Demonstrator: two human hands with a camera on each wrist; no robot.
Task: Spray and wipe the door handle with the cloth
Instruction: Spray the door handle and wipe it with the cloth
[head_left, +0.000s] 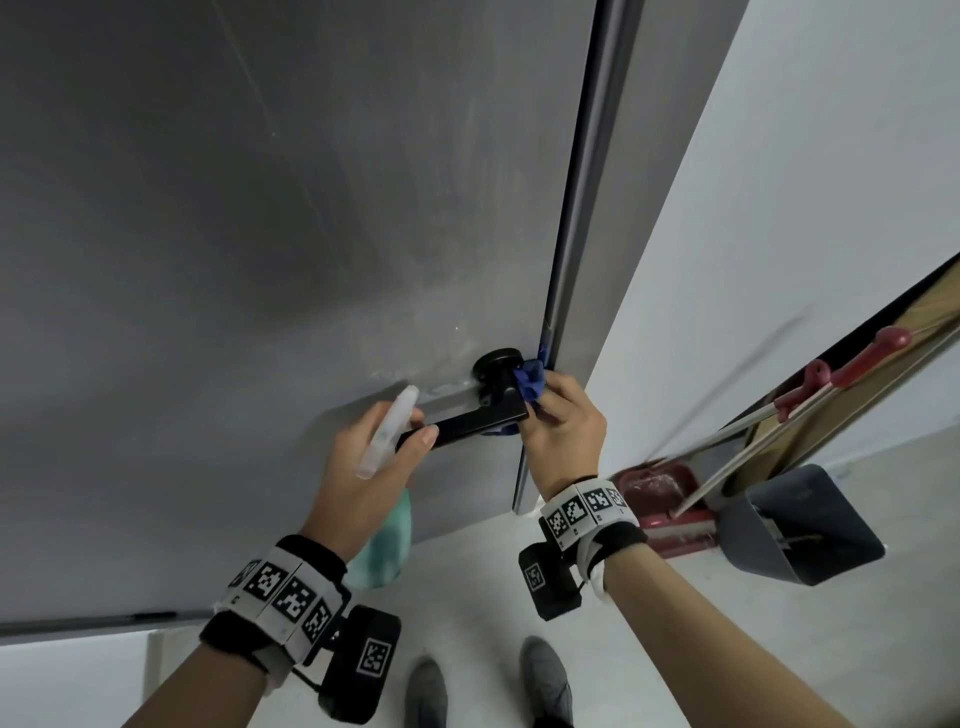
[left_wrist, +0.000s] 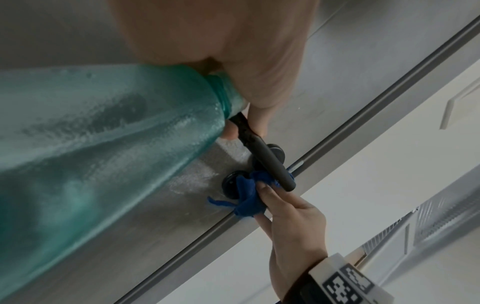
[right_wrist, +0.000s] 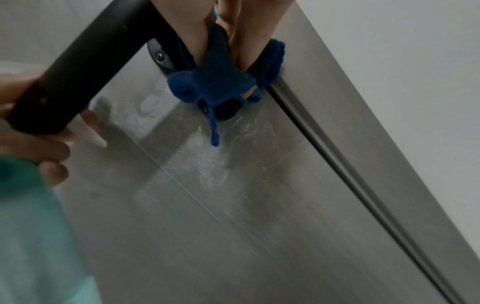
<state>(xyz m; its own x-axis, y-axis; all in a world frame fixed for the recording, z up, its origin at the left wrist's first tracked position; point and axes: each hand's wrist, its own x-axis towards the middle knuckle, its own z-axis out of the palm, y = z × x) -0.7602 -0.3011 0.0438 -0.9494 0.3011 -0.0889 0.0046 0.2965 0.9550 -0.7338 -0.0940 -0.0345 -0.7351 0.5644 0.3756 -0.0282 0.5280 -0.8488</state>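
We count one door handle (head_left: 480, 418), black and lever-shaped, on a grey door (head_left: 234, 234); one blue cloth (head_left: 531, 382); one spray bottle (head_left: 384, 431) with a teal body and a pale sprayer head; and two hands. There are two round black fittings on the door: the handle's rose (head_left: 496, 364) and a second disc (left_wrist: 231, 185) just beside it.

The head view alone shows the floor (head_left: 727, 649), two grey shoes (head_left: 545, 675), and red-handled cleaning tools (head_left: 852, 364) with a grey bin (head_left: 800, 525) leaning by the white wall (head_left: 779, 182). The left wrist view shows the second disc most plainly, half covered by the cloth. The right wrist view shows pale streaks on the door below the handle (spray or wipe marks, we cannot tell which) and a loose thread hanging from the cloth.

The left hand (head_left: 374, 467) has its fingers (right_wrist: 52, 152) curled round the bottle's neck, while its thumb and fingertips also touch the free end of the lever. The right hand (head_left: 563, 426) pinches the bunched cloth between nearly straight fingers (left_wrist: 270, 197) and presses it against the door at the handle's pivot end, by the door's edge.
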